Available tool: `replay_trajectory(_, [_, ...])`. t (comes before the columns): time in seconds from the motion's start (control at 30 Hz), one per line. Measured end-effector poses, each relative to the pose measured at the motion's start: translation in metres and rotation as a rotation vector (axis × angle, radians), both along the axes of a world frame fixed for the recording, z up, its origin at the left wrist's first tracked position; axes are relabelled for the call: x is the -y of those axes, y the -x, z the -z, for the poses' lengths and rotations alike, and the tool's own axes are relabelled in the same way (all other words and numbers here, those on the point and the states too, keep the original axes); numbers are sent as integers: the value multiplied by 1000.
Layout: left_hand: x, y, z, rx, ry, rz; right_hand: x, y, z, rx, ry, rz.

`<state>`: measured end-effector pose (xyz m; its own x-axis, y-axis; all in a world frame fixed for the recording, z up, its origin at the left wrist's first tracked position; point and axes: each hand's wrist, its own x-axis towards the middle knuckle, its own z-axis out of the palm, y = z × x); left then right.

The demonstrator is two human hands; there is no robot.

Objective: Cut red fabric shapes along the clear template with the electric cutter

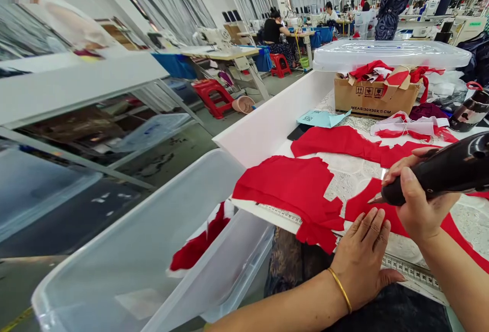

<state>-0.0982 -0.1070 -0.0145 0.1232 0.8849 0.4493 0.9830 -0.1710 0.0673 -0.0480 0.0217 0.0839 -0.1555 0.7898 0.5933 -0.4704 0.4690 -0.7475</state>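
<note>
My left hand [362, 258], a gold bangle at its wrist, lies with fingers stretched out at the table's near edge, fingertips on a red fabric piece [385, 210]. My right hand [424, 210] is wrapped round a black handheld tool [451, 169] with a thin pointed metal tip. That tip is over the same red piece, just beyond my left fingertips; whether it touches cannot be seen. Left of my hands, a stack of red fabric pieces [286, 184] overhangs the table edge. More red cut fabric [340, 141] lies behind it. A measuring tape [412, 271] runs along the near edge.
A cardboard box [376, 98] of red scraps stands at the back under a clear plastic lid [393, 56]. A dark bottle [471, 110] is at the right. Below left, a translucent bin [126, 230] holds red and white fabric. Other people sit or stand at work tables beyond.
</note>
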Motion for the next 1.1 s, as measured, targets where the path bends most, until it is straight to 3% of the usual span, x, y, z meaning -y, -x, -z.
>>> replay_trajectory(0.43, [1, -2, 9, 85, -94, -27, 15, 31, 11, -7, 44, -118])
replay_trajectory(0.73, [-2, -5, 12, 116, -164, -40, 12, 36, 16, 12, 66, -105])
replay_trajectory(0.93, [0, -3, 11, 100, -116, -22, 11, 37, 17, 24, 60, -76])
replay_trajectory(1.1, [1, -4, 10, 131, -115, -11, 20, 25, 13, -19, 51, -166])
